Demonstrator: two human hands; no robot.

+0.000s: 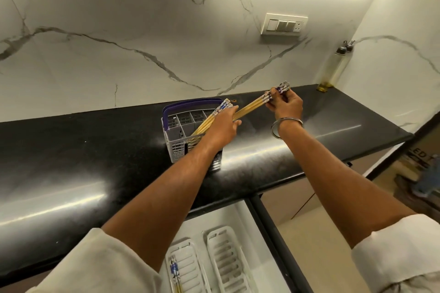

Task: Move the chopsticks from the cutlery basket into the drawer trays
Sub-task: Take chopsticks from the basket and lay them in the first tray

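The right hand (287,102) grips yellow wooden chopsticks (252,106) over the shiny black table (95,150). The left hand (223,126) holds more in the grey plastic basket (177,140). White marble wall (142,31) behind.

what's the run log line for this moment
right hand: holds chopsticks | left hand: at basket | trays: one pair in

One cutlery basket (177,143) on the bench (71,150). Two white slotted drawer trays (228,261). Three bundles of chopsticks (252,104), individual sticks too close to count. Two hands (285,104). Two oil bottles (333,66). One switch plate (283,24).
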